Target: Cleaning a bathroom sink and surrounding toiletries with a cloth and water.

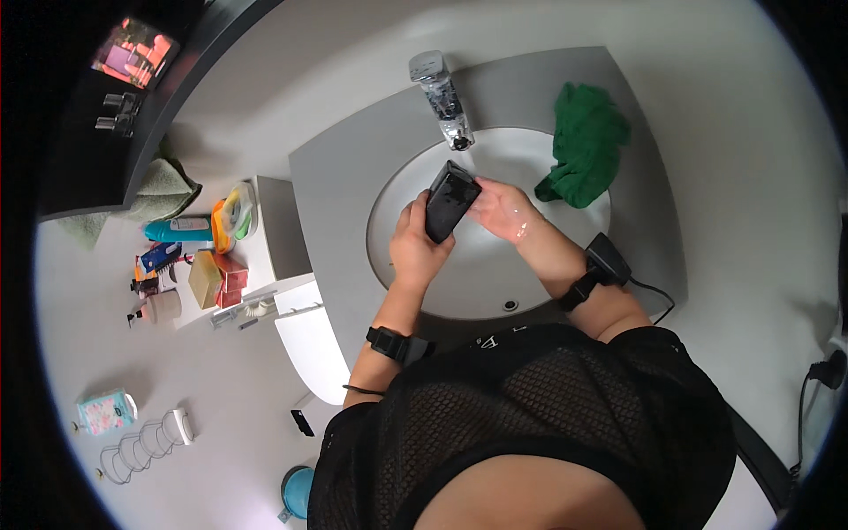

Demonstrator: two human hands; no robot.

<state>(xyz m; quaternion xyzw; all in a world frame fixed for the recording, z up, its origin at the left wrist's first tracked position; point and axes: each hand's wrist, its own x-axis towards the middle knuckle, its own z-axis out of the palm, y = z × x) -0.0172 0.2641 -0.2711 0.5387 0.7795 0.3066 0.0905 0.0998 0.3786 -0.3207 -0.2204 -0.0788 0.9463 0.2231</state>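
My left hand [419,248] is closed around a black, box-shaped object [451,205] with water drops on it; I cannot make out its exact kind. It is tilted over the white sink basin [402,201], just below the chrome faucet [444,99]. Palm up and wet, my right hand [505,210] lies at the object's right side. Its fingers look stretched out, their tips partly hidden by the object. A crumpled green cloth [585,146] hangs over the basin's right rim.
A grey countertop [340,168] surrounds the basin. Left of it, a white cabinet [278,225] holds bottles and boxes, with a white toilet lid [311,331] below. A black device [608,258] with a cable is strapped to my right forearm. A mirror [102,66] is at upper left.
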